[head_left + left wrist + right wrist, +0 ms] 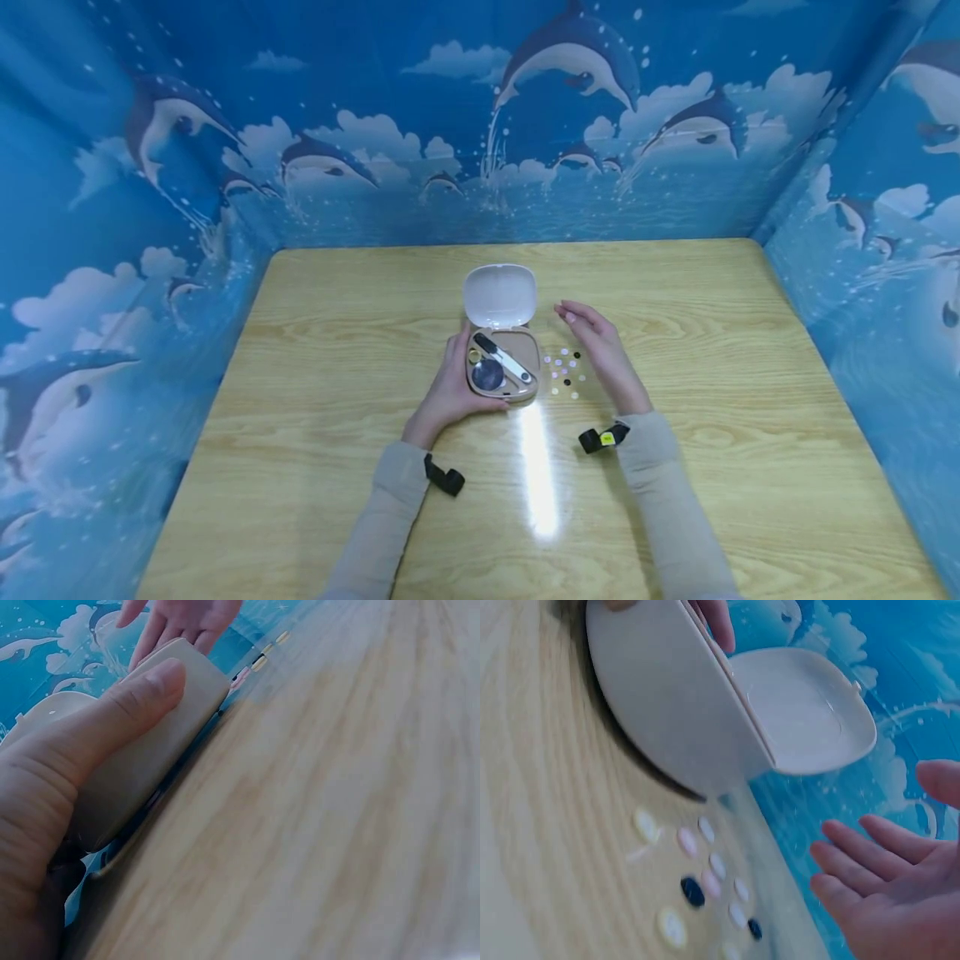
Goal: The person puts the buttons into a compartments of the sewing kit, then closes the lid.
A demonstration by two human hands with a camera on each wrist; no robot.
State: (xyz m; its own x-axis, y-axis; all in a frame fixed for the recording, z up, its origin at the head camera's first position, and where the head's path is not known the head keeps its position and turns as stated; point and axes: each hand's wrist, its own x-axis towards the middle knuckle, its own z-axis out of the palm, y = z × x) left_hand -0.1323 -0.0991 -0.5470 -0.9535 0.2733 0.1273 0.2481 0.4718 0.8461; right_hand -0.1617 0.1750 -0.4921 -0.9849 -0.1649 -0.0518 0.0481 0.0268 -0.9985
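A small box [534, 354] with a beige inside stands with its white lid [499, 296] raised. It holds a white and black tool [510, 362], a dark round piece [488, 375] and a small gold ring-like piece [474, 356]. My left hand [453, 387] grips the box from the left, its thumb [154, 686] along the near side in the left wrist view. To the right of the box hovers my right hand [603, 350], fingers relaxed and palm bare in the right wrist view. Several small buttons [692, 892], white, pink and black, lie beside the box.
The wooden table [315, 333] extends around the box and buttons. Behind it and at both sides hangs a blue curtain [420, 100] printed with dolphins. Black straps with small cameras [447, 481] sit on both wrists.
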